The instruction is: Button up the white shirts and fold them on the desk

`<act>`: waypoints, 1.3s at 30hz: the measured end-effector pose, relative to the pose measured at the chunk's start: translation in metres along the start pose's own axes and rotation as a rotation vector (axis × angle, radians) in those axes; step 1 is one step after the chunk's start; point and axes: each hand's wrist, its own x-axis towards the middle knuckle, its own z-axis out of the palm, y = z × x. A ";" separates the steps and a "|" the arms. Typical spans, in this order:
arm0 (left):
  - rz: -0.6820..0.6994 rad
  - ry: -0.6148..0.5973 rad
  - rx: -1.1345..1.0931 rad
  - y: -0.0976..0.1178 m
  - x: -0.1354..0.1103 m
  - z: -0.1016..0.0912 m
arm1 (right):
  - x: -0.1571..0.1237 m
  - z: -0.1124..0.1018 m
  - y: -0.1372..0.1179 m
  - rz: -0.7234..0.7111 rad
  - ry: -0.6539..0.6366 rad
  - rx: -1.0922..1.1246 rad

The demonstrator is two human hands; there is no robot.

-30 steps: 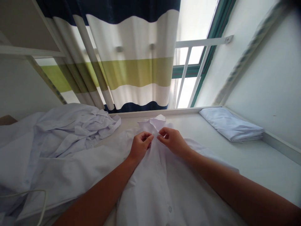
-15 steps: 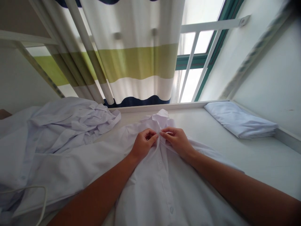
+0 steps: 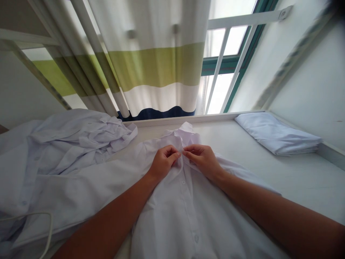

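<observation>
A white button-up shirt point(image 3: 167, 223) lies front side up before me, its collar point(image 3: 185, 130) pointing away. Both hands pinch its front placket just below the collar, with their fingertips almost meeting. My left hand point(image 3: 165, 162) is closed on the cloth from the left, thumb against the curled fingers. From the right, my right hand point(image 3: 202, 158) grips the same spot between thumb and forefinger. Whatever button sits between the fingertips is hidden. Further down the placket, a button point(image 3: 183, 182) and another lower button point(image 3: 196, 238) show.
Crumpled white shirts point(image 3: 81, 133) are heaped at the left. A folded white garment point(image 3: 277, 135) lies at the right by the wall. A pale cable point(image 3: 50, 230) curves at lower left. Behind the white board point(image 3: 223, 126) stand a railing point(image 3: 248, 18) and a striped curtain point(image 3: 156, 66).
The camera view has shifted slightly. Both hands keep their pinch on the shirt placket, with only tiny finger movement.
</observation>
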 end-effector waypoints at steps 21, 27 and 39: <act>-0.006 -0.003 0.035 -0.003 0.002 -0.003 | 0.000 -0.001 0.000 -0.059 -0.045 -0.097; -0.027 -0.076 0.005 -0.009 0.004 -0.008 | 0.005 -0.004 0.007 -0.011 -0.089 -0.003; -0.019 -0.110 0.052 -0.008 0.003 -0.006 | 0.006 -0.004 0.005 0.013 -0.115 0.051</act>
